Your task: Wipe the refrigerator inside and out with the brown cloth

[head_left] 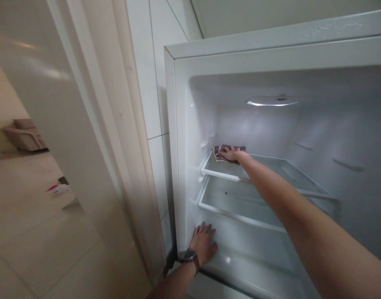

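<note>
My right hand (230, 154) reaches deep into the fridge and presses a dark patterned cloth (220, 156) onto the upper glass shelf (229, 167), near its back left corner. The fingers lie over the cloth, holding it against the glass. Lower down, my left hand (202, 243) rests against the fridge's inner left wall, fingers spread and nothing in them. A watch (190, 256) with a brown strap is on that wrist. Below the upper shelf is a second glass shelf (240, 199) with a small dark spot on it.
The white fridge frame (172, 145) borders the opening on the left. A lamp cover (271, 101) shows at the compartment's ceiling. A pale door frame (128, 124) stands beside the tiled wall (147, 83). Beyond it are a sofa (27, 135) and some items on the floor.
</note>
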Demonstrator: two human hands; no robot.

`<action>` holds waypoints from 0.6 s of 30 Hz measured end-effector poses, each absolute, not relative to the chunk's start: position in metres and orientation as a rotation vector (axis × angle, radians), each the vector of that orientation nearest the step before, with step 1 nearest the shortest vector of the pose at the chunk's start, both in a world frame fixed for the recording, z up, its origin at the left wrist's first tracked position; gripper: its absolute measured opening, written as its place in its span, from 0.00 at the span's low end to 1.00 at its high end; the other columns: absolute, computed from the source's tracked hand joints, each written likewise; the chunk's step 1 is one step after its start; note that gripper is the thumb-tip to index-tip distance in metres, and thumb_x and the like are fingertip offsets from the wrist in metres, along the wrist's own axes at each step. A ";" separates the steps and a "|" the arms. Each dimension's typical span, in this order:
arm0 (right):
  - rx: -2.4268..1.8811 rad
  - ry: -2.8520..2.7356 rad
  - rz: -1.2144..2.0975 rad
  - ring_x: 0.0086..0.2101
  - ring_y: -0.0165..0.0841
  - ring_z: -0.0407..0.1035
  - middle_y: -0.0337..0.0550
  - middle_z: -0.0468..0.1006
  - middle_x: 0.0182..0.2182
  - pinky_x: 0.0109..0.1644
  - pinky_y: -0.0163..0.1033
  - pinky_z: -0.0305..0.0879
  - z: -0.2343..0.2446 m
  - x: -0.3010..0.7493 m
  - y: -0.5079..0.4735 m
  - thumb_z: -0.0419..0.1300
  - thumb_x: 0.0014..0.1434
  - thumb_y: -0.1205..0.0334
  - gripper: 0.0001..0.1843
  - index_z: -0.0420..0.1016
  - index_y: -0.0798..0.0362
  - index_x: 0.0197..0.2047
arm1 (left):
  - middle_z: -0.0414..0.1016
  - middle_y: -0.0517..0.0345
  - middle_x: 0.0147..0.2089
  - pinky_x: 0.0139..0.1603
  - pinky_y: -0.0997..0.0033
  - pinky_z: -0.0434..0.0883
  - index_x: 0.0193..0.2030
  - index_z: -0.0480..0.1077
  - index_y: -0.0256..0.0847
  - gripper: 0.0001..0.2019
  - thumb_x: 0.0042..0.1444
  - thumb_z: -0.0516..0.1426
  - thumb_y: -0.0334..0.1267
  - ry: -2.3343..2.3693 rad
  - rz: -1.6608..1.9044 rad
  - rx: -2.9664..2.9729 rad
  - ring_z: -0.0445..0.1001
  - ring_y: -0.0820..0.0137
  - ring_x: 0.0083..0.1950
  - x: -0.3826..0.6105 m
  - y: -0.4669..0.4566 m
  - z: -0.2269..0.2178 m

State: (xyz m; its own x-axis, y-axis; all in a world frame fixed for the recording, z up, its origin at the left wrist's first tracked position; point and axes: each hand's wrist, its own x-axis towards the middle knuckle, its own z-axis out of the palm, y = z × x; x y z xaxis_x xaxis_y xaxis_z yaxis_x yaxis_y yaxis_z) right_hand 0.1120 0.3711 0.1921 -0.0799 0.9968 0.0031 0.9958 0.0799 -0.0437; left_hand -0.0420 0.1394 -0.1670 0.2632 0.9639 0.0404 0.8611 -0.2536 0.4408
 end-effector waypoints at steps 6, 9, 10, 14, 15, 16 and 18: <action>-2.173 -2.222 0.161 0.76 0.68 0.33 0.47 0.39 0.81 0.73 0.81 0.34 0.194 0.090 0.366 0.38 0.65 0.26 0.46 0.47 0.35 0.80 | 0.61 0.61 0.79 0.81 0.42 0.48 0.72 0.69 0.53 0.31 0.62 0.53 0.51 1.678 0.445 2.201 0.49 0.51 0.82 -0.042 0.140 -0.168; -2.152 -2.214 0.184 0.76 0.69 0.30 0.46 0.37 0.81 0.73 0.82 0.29 0.191 0.079 0.361 0.39 0.63 0.25 0.48 0.46 0.35 0.81 | 0.61 0.61 0.79 0.81 0.42 0.49 0.72 0.69 0.53 0.31 0.62 0.54 0.51 1.692 0.446 2.208 0.50 0.52 0.82 -0.042 0.141 -0.169; -2.145 -2.211 0.190 0.76 0.69 0.29 0.46 0.36 0.81 0.73 0.82 0.28 0.190 0.076 0.360 0.39 0.63 0.25 0.49 0.46 0.35 0.81 | 0.61 0.61 0.79 0.80 0.43 0.49 0.72 0.69 0.53 0.31 0.62 0.54 0.51 1.697 0.446 2.213 0.51 0.52 0.81 -0.042 0.141 -0.169; -2.136 -2.204 0.206 0.76 0.70 0.30 0.48 0.37 0.81 0.72 0.83 0.27 0.186 0.065 0.352 0.39 0.64 0.25 0.49 0.44 0.37 0.81 | 0.62 0.62 0.78 0.81 0.44 0.49 0.72 0.69 0.54 0.31 0.61 0.54 0.51 1.705 0.433 2.215 0.52 0.53 0.81 -0.043 0.142 -0.169; -2.133 -2.206 0.207 0.76 0.71 0.30 0.49 0.37 0.81 0.71 0.84 0.28 0.186 0.063 0.349 0.38 0.64 0.25 0.49 0.43 0.38 0.82 | 0.62 0.63 0.78 0.81 0.44 0.49 0.72 0.70 0.54 0.31 0.61 0.55 0.51 1.709 0.431 2.214 0.52 0.53 0.81 -0.043 0.143 -0.168; -2.129 -2.211 0.208 0.76 0.71 0.31 0.50 0.37 0.81 0.71 0.84 0.29 0.186 0.061 0.346 0.38 0.64 0.25 0.50 0.42 0.38 0.82 | 0.62 0.62 0.78 0.81 0.45 0.49 0.72 0.70 0.53 0.31 0.61 0.55 0.51 1.714 0.427 2.215 0.52 0.53 0.81 -0.043 0.143 -0.168; -2.123 -2.222 0.201 0.76 0.71 0.31 0.50 0.38 0.81 0.71 0.83 0.31 0.186 0.057 0.338 0.38 0.64 0.25 0.50 0.43 0.39 0.82 | 0.62 0.62 0.78 0.81 0.45 0.49 0.72 0.69 0.52 0.31 0.61 0.55 0.50 1.720 0.415 2.222 0.51 0.53 0.81 -0.042 0.143 -0.168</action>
